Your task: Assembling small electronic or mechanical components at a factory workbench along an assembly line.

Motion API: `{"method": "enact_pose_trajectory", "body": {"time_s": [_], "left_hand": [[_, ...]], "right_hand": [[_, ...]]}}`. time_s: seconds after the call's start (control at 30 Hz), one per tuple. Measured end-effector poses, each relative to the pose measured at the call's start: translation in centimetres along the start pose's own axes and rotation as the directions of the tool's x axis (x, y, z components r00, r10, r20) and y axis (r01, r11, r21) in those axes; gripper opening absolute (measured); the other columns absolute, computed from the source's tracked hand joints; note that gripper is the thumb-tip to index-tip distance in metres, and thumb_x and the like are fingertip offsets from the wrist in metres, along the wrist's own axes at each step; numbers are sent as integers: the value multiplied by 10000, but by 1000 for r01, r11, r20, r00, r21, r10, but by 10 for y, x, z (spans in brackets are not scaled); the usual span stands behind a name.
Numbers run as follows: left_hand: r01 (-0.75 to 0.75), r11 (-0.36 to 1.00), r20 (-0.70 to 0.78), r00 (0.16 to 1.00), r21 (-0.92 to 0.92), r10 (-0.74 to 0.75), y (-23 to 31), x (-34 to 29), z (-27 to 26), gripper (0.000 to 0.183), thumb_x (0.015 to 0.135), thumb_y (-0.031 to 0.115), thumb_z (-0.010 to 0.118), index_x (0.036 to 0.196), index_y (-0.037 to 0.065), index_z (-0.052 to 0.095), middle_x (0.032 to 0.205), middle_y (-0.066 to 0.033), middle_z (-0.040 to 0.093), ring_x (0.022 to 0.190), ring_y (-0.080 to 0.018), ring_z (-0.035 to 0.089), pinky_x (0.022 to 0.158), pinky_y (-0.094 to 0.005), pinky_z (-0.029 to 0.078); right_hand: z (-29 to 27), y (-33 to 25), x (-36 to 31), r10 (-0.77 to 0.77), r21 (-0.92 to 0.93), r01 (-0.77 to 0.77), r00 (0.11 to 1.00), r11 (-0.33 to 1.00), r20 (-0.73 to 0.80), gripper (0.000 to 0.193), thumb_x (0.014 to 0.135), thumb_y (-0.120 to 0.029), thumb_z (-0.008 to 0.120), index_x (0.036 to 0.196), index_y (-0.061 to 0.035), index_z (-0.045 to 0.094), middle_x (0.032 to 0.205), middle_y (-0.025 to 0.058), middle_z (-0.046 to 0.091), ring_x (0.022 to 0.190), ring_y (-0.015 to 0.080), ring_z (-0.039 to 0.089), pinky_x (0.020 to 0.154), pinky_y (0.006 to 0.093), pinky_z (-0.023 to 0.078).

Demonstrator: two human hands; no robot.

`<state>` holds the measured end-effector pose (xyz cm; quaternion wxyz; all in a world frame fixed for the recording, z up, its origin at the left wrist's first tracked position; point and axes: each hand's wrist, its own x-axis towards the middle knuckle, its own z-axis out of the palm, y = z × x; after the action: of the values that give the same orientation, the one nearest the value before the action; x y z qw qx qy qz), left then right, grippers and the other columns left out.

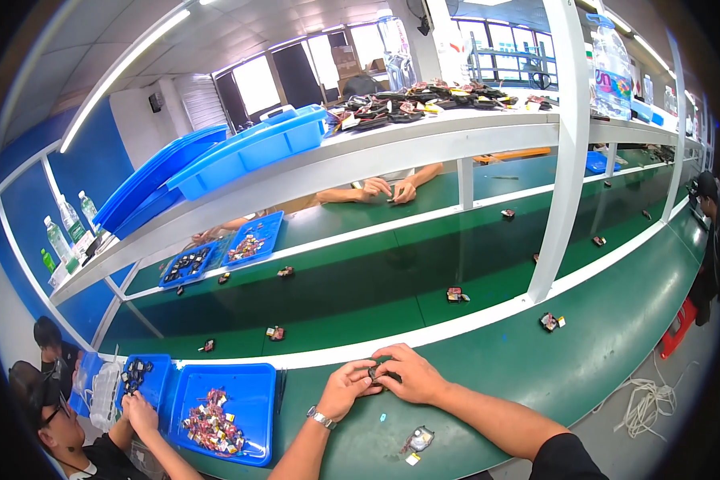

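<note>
My left hand [346, 388] and my right hand [408, 374] meet over the green bench, both pinching one small dark part [375, 371] between their fingertips. A metal watch sits on my left wrist. Just below my right forearm lies a small grey and white component [418, 438] with a yellow tag. A blue tray [256, 388] holding several red and yellow wired pieces stands to the left of my left hand.
A green conveyor belt [360, 288] carries scattered small parts past a white post [564, 152]. A co-worker's hands [140, 412] reach toward another blue tray at lower left. Across the belt, another person's hands [388, 190] work. Blue bins and dark parts fill the upper shelf.
</note>
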<state>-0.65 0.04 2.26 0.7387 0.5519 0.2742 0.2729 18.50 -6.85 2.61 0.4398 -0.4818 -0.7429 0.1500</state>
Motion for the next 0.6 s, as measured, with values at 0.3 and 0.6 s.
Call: {"method": "enact_pose_trajectory", "body": {"time_s": [0.3,0.6], "left_hand": [[0,1000,-10,1000,6,0,-2,0,-1,321,956,-48,457,1277,-44,473,1173,-189,611,1053,-239,641,927,-343,556],[-12,1000,-28,1000,7,12,-5,1,-4,295,967,-20,471,1261,-46,479,1147,-193,620,1044,-243,644,919,-357,562]], "right_hand": [[16,4,-5,49,62,-42,991,997,-127,132,807,-109,700,936,-83,717,1156,50,617,1105,268,544,939,377,462],[25,4,-7,201,118,-190,976,975,-89,163,819,-148,693,971,-102,733,1204,55,612,1165,262,521,988,374,445]]}}
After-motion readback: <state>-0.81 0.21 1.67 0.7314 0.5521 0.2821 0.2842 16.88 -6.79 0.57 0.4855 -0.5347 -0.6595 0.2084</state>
